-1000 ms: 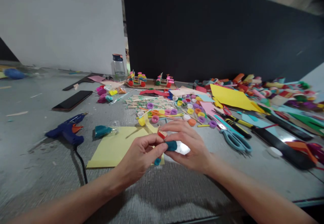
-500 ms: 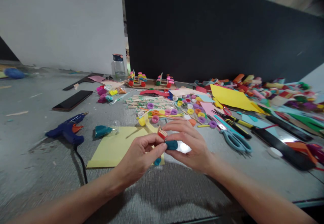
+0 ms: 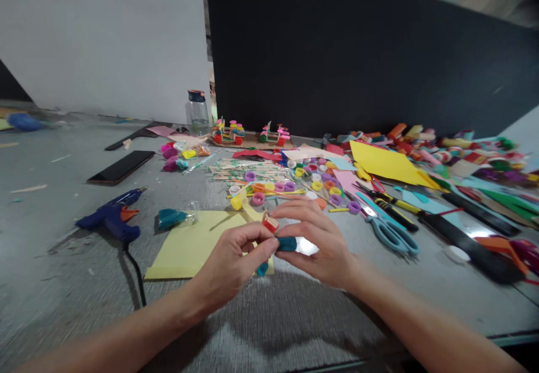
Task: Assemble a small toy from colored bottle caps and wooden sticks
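Observation:
My left hand (image 3: 238, 263) and my right hand (image 3: 318, 244) meet over the table, both closed, with thumbs and fingertips pinching a lump of teal modelling clay (image 3: 287, 244). Just above the clay, between the fingers, is a small red piece with pale wooden strips (image 3: 270, 222). Fingers partly cover it, so its full shape is hidden. A second bit of teal clay (image 3: 262, 269) shows under my left thumb. Beneath my left hand lies a yellow paper pad (image 3: 181, 249), and an open plastic bag of teal clay (image 3: 170, 218) rests on its far left corner.
On the left lie a blue glue gun (image 3: 112, 215) with its cord and a black phone (image 3: 121, 167). Scissors (image 3: 391, 233) and pliers (image 3: 391, 210) are at right. Wrapped sticks (image 3: 248, 169) and coloured bottle caps (image 3: 336, 199) spread ahead, with two small craft models (image 3: 275, 134) behind.
Almost nothing differs. The teal clay and the fingertips around it have shifted very slightly; both hands keep the same pinch.

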`<state>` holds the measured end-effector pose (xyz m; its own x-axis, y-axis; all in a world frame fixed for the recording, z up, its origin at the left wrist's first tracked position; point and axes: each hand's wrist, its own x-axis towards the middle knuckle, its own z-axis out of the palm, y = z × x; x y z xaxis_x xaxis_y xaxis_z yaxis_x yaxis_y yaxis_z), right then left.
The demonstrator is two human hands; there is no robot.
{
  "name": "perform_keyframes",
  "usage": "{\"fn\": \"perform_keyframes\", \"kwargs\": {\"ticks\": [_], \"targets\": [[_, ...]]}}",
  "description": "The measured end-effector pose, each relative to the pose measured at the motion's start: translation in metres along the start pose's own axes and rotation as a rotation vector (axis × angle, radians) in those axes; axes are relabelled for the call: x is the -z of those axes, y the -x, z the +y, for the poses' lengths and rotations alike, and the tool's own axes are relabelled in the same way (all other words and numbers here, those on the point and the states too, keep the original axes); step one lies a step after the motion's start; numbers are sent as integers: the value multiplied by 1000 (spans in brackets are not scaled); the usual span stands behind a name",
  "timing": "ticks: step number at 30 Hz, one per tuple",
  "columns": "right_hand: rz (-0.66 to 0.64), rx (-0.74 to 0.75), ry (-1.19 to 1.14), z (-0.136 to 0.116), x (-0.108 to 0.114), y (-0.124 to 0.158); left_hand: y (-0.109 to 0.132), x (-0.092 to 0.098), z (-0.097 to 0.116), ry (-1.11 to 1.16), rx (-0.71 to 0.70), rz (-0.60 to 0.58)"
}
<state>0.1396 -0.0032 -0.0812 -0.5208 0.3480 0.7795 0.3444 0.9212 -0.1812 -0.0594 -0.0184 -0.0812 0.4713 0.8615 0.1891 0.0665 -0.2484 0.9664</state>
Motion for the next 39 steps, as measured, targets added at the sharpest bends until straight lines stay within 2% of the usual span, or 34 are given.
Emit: {"fn": "perform_keyframes", "kwargs": {"ticks": [10,29,39], "targets": [[18,-7,9,-2,0,0,1,-1,3,30,48,19],[11,-29,-59,-4,-1,0,0,-2,4,69,22,14],[15,1,-47,-3,-4,1,-1,-1,2,129,92,-29]]}}
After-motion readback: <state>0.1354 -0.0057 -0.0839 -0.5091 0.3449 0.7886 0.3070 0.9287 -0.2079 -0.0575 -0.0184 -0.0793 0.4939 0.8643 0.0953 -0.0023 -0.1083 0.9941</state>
